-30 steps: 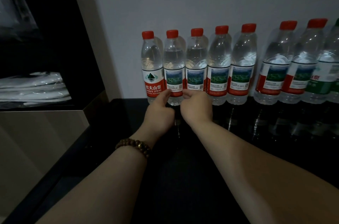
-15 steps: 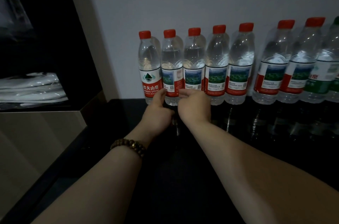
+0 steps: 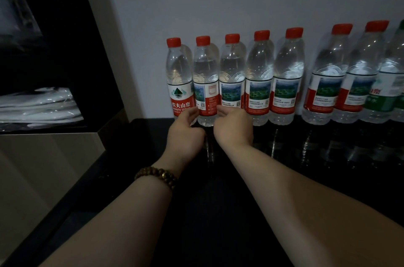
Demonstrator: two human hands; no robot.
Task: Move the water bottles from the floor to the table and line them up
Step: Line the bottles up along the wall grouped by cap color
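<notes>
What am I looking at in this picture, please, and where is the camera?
There is no machine: a person works with bare hands, and one wide-angle camera on their head looks forward and down, so the arms reach in from the bottom. The left hand, with a bead bracelet on its wrist, and the right hand curl their fingers round the base of the second bottle from the left. It stands in a row of water bottles against the wall on a dark table. Seven have red caps; a green-labelled bottle is cut off at the right edge.
</notes>
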